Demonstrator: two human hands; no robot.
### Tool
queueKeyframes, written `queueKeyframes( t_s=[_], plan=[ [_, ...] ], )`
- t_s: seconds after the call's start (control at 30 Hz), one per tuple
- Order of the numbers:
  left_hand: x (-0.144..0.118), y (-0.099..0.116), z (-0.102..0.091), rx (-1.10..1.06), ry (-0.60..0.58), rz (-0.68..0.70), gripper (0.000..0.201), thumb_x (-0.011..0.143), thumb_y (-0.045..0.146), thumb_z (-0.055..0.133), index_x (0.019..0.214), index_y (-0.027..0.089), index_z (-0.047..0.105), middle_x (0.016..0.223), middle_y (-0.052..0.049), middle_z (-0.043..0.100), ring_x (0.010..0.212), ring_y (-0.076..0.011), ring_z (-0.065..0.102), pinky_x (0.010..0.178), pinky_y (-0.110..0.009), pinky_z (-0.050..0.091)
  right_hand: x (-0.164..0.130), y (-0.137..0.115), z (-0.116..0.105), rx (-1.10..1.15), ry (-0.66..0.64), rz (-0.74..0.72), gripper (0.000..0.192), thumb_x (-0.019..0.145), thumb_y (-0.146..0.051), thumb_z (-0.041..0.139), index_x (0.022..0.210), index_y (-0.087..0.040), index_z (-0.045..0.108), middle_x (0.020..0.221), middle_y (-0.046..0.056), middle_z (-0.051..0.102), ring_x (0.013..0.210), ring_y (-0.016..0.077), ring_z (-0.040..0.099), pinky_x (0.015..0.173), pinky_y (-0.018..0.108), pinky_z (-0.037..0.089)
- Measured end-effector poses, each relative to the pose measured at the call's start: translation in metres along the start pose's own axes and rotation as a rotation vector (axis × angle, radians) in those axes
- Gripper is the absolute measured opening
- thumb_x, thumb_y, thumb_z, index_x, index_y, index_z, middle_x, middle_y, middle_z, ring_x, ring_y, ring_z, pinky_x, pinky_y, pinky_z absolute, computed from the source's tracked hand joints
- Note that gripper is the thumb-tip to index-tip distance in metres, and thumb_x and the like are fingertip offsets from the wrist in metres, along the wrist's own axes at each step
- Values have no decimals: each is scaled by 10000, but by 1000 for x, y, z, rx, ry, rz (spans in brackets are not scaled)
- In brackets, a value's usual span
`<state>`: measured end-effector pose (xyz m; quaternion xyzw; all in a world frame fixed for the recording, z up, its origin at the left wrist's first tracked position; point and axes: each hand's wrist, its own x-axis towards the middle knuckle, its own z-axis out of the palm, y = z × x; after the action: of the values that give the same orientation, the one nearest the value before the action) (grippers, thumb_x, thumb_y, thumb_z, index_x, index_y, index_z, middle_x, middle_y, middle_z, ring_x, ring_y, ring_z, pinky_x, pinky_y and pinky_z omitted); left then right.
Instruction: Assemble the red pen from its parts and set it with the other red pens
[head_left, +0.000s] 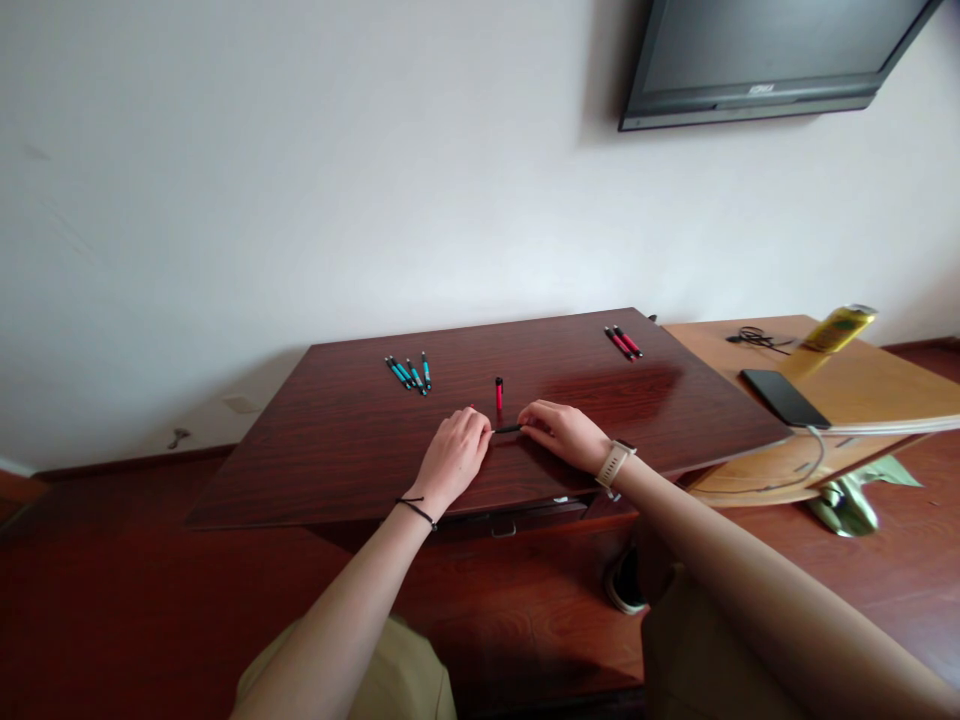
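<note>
Between my two hands, a slim black pen piece [508, 429] runs crosswise just above the front half of the dark wooden table. My left hand [454, 452] is closed at its left end, where a thin pale tip shows. A speck of red shows by the left fingers; what it belongs to is hidden. My right hand [564, 434] pinches the right end with thumb and fingers. Just beyond them, a red pen barrel with a black top [499, 394] appears to stand upright on the table.
Several teal-and-black pens [409, 374] lie at the table's [337, 440] back left. Red-and-black pens [624, 342] lie at back right. A lower wooden cabinet [892, 375] to the right holds a phone [784, 397], black cable [757, 338] and yellow can [838, 328]. A television [772, 60] hangs above.
</note>
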<state>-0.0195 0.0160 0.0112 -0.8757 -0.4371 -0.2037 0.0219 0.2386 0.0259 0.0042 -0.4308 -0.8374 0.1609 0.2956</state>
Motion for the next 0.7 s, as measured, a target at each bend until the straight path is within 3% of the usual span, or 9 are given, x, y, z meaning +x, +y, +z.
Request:
queueKeyframes(
  t_s=[0.13, 0.37, 0.7],
  plan=[
    [-1, -2, 3, -64, -50, -42, 186, 1113, 254, 428, 1069, 207, 602, 995, -68, 695, 890, -217, 650, 876, -350, 501, 0, -1, -1, 36, 23, -2, 103, 1020, -267, 637, 1093, -238, 703, 1051, 49, 762, 875, 188, 698, 812, 283, 512],
    [-1, -4, 7, -63, -37, -12, 182, 1098, 231, 468, 1090, 212, 649, 1041, -74, 715, 986, -229, 672, 948, -357, 505, 1, -3, -2, 142, 86, 2, 96, 990, -295, 678, 1049, -233, 723, 1006, 29, 786, 852, 179, 714, 819, 285, 522],
    [-1, -1, 3, -77, -42, -19, 193, 1108, 248, 454, 1053, 216, 636, 1016, -64, 710, 951, -216, 671, 903, -335, 512, 2, -5, -2, 182, 37, 138, 249, 1039, -418, 616, 945, -228, 746, 835, 15, 786, 743, 180, 712, 742, 290, 505]
  ],
)
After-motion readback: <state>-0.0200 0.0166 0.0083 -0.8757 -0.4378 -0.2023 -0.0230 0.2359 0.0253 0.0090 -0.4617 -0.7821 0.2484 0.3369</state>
